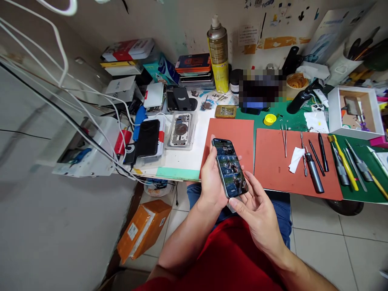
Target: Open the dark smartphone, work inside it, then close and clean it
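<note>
Cradling lit glass smartphone (229, 167), curled left hand (212, 180) tilts screen up for viewing; spread right hand (256, 208) hovers beside.

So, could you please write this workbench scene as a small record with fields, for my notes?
Left hand: holds a black-framed smartphone with lit screen
Right hand: open, fingers beside the phone's lower edge
Below hands: rust-orange rubber mat
To the right: second rust-orange rubber mat with steel tweezers, crumpled white tissue, black-and-silver screwdriver
To the left: opened phone housing in clear plastic tray
Behind: tall gold-and-yellow spray can
</note>
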A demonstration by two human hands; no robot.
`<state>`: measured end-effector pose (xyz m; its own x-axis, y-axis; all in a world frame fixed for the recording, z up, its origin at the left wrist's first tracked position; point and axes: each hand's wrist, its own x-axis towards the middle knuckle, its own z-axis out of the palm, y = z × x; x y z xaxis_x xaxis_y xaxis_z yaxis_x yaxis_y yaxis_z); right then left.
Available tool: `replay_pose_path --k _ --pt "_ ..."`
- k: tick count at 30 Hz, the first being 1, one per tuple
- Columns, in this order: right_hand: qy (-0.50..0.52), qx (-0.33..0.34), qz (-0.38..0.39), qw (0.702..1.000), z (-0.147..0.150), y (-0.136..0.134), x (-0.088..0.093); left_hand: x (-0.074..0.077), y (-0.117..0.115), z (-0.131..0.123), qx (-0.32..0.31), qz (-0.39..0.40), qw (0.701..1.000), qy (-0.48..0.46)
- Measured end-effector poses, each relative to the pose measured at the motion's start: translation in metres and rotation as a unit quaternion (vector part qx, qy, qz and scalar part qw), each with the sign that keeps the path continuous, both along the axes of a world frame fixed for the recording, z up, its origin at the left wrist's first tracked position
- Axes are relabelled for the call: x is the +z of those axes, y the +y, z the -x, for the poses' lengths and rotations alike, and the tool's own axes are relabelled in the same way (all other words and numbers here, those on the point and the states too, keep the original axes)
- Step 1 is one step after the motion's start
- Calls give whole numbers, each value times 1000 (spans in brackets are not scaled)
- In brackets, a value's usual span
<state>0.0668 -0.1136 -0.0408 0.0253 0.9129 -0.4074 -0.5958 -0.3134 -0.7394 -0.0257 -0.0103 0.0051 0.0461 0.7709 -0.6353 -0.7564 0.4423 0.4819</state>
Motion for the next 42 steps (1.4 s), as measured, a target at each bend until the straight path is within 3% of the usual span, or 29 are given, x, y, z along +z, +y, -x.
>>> replay_pose_path --k 3,7,12,17,24,30,33,34,35,36,37,39,41,42 --pt "-7 -5 9 1000 -1 2 1 3 1 1 9 -5 1000 6" --pt "-42 -9 18 999 -2 7 4 3 -2 6 -36 13 999 -33" --pt "-21 4 15 1000 -9 12 11 1 -5 11 -42 -70 996 -26" --pt "0 22 14 1000 -17 12 18 1 -5 11 -37 -103 994 -11" --pt "45 40 -22 998 -25 14 12 -6 -7 15 -45 -140 989 -2" --pt "56 -11 -18 998 -15 24 8 -20 -7 -5 78 -159 982 66" --pt "-43 1 -47 998 -32 43 6 -38 -1 -1 74 -182 974 110" --pt "-94 19 -61 994 -43 50 7 -46 2 6 78 -216 960 162" --pt "-144 37 -75 986 -56 58 10 -54 6 14 87 -271 927 244" --pt "-189 51 -86 977 -68 66 14 -61 11 24 85 -343 869 346" --pt "-228 58 -96 967 -78 73 19 -67 16 33 29 -424 792 438" --pt "-285 63 -112 950 -91 85 33 -73 28 45 -187 -536 628 532" --pt "-355 93 -140 920 -93 92 47 -73 42 46 -272 -608 476 574" --pt "-392 113 -156 900 -91 96 52 -71 49 44 -293 -634 424 576"
